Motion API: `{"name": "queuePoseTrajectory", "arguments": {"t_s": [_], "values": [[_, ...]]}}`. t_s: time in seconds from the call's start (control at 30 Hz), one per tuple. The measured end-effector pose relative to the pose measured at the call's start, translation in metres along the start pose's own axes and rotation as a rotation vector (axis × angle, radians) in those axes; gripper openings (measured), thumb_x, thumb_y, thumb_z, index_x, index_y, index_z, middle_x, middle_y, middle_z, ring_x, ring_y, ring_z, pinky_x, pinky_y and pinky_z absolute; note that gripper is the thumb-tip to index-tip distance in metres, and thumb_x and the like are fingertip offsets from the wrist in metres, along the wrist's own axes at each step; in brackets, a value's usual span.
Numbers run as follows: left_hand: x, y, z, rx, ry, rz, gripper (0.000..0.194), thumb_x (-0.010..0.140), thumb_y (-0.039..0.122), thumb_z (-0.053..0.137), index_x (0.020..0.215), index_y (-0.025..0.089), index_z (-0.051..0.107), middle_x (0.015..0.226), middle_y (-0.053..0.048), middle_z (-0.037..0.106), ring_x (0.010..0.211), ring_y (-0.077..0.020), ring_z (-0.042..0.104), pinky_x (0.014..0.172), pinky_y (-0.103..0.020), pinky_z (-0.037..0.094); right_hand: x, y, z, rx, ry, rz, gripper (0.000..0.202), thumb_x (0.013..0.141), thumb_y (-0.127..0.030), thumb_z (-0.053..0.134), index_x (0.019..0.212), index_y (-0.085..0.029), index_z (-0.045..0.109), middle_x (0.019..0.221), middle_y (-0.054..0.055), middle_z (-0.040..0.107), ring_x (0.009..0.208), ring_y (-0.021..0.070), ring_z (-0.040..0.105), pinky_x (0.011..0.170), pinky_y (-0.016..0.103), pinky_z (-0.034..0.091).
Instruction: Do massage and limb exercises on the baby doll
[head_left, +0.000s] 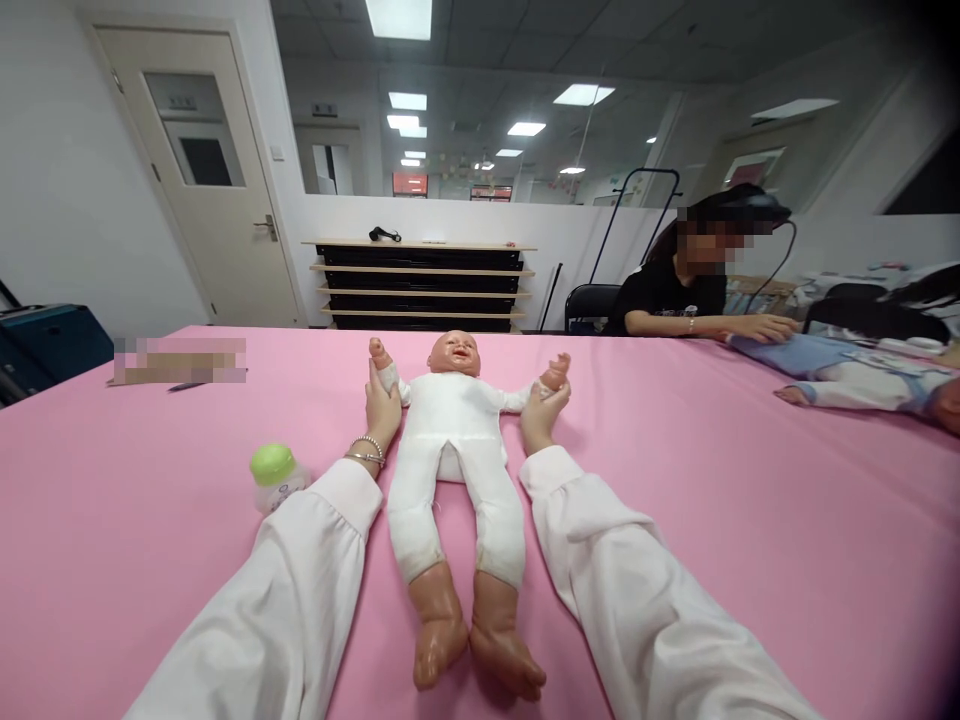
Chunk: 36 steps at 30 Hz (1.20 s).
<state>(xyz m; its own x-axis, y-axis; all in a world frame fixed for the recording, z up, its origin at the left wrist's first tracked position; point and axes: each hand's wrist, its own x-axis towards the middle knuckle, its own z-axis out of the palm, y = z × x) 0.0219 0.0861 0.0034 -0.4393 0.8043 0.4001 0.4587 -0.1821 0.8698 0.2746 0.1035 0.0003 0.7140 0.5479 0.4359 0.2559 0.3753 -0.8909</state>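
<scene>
A baby doll [453,418] with a white cloth body lies face up on the pink table [675,520], its feet toward me and its arms spread. My left hand [383,408] is closed around the doll's forearm on the left side of the view. On the other side, my right hand [545,412] grips the opposite forearm. Both of the doll's small hands stick up past my fingers. By my left sleeve stands a clear jar [279,480] with a green lid, partly hidden by the sleeve.
A person [675,270] sits at the far right, one hand on a second doll [855,385] in blue and white clothing. A blurred flat item [180,362] and a dark pen-like object [187,384] lie far left. Behind the table is a low shelf [424,285].
</scene>
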Motion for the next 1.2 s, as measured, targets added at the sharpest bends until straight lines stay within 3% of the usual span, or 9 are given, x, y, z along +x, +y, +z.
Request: {"name": "queuePoseTrajectory", "arguments": {"t_s": [0.2,0.33,0.57,0.73,0.83,1.03,1.2], "values": [[-0.002,0.0,0.004,0.186,-0.117,0.186,0.065,0.085,0.023,0.04,0.146,0.022,0.017,0.112,-0.012,0.051,0.104,-0.0251,0.051,0.089,-0.039,0.043,-0.022,-0.006,0.005,-0.122,-0.383,-0.48,0.048,0.085,-0.023,0.041,0.133,-0.021,0.034,0.128,0.013,0.037,0.124,0.0209,0.036,0.104,0.046,0.033],[0.0,-0.005,0.007,0.217,-0.147,0.299,0.063,0.084,0.019,0.04,0.144,0.02,0.023,0.111,-0.012,0.051,0.104,-0.0238,0.048,0.091,-0.04,0.041,-0.022,0.0,0.006,-0.201,-0.51,-0.595,0.042,0.087,-0.02,0.038,0.128,-0.022,0.046,0.131,0.012,0.035,0.124,0.0221,0.036,0.102,0.046,0.035],[0.003,-0.011,0.017,0.28,-0.248,0.426,0.058,0.084,0.009,0.032,0.138,0.03,0.037,0.119,-0.008,0.047,0.103,-0.0211,0.042,0.095,-0.038,0.038,-0.015,0.001,0.009,-0.361,-0.616,-0.779,0.044,0.087,-0.013,0.036,0.125,-0.028,0.052,0.13,0.009,0.045,0.119,0.0236,0.04,0.1,0.05,0.033],[0.004,-0.006,0.015,0.425,-0.391,0.43,0.064,0.082,0.008,0.033,0.137,0.039,0.034,0.126,-0.005,0.042,0.104,-0.0239,0.038,0.089,-0.038,0.041,-0.015,0.0,0.01,-0.427,-0.631,-0.832,0.047,0.085,-0.009,0.036,0.122,-0.029,0.055,0.128,0.008,0.046,0.119,0.0236,0.038,0.099,0.048,0.033],[0.004,-0.003,0.014,0.456,-0.418,0.42,0.067,0.08,0.006,0.033,0.138,0.04,0.034,0.126,-0.005,0.041,0.106,-0.0244,0.037,0.089,-0.038,0.041,-0.015,0.0,0.01,-0.448,-0.624,-0.831,0.047,0.083,-0.01,0.039,0.122,-0.03,0.055,0.126,0.007,0.048,0.116,0.0233,0.04,0.098,0.046,0.034],[0.004,-0.008,0.017,0.304,-0.298,0.377,0.057,0.085,0.014,0.034,0.138,0.032,0.036,0.121,-0.009,0.045,0.107,-0.0235,0.041,0.095,-0.04,0.038,-0.014,0.0,0.011,-0.427,-0.624,-0.77,0.046,0.083,-0.013,0.038,0.123,-0.028,0.053,0.125,0.007,0.049,0.116,0.0229,0.042,0.099,0.046,0.033],[0.01,-0.012,0.019,0.136,-0.164,0.2,0.062,0.083,0.015,0.037,0.143,0.023,0.025,0.116,-0.012,0.049,0.109,-0.0239,0.046,0.098,-0.042,0.037,-0.014,-0.002,0.013,-0.391,-0.433,-0.516,0.049,0.083,-0.023,0.039,0.131,-0.016,0.041,0.129,0.013,0.048,0.117,0.0254,0.043,0.098,0.047,0.035]]}}
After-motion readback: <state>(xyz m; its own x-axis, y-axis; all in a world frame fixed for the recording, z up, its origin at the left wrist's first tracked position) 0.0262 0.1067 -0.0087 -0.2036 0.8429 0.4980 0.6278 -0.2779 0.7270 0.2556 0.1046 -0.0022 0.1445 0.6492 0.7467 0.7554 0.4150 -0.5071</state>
